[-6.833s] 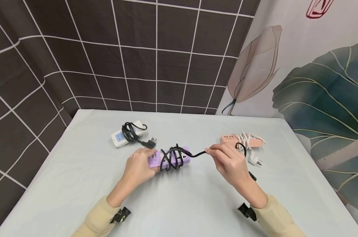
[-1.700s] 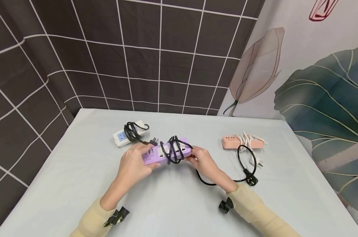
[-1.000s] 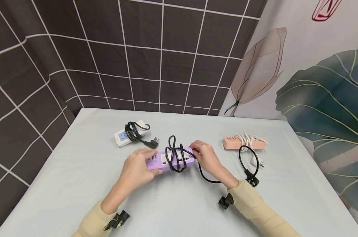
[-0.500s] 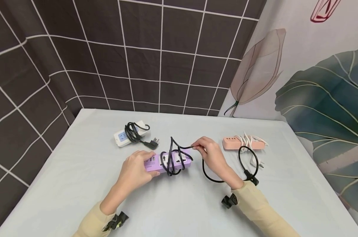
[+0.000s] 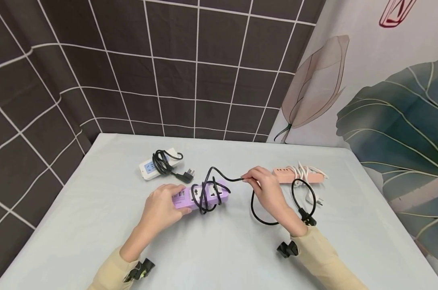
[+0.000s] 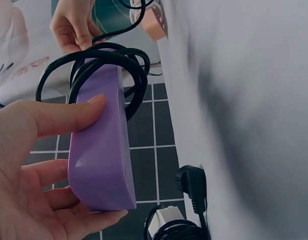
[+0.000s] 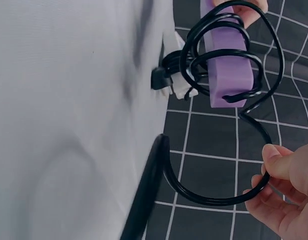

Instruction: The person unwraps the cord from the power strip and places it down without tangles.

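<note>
A purple power strip [image 5: 182,198] with white socket panels is gripped at its left end by my left hand [image 5: 162,207], thumb on the near side. Loose loops of its black cord [image 5: 203,189] wind round the strip's right half. My right hand [image 5: 267,189] pinches that cord between thumb and fingertips, right of the strip, drawing a raised arc over it. In the right wrist view the cord [image 7: 214,201] passes through the pinch and curves down. Past the right hand it loops on to a black plug [image 5: 308,218] near the right forearm, which partly covers it.
A white power strip [image 5: 149,170] with a bundled black cord and plug [image 5: 185,176] lies behind the left hand. Behind the right hand is a pink power strip [image 5: 284,175] wrapped in white cord, its white plug [image 5: 313,197] beside it. A dark tiled-pattern curtain [image 5: 172,76] hangs behind the table.
The right hand has moved from the strip's right end further right, pulling a cord loop up into a longer arc. The strip, in the left hand, has shifted slightly left.
</note>
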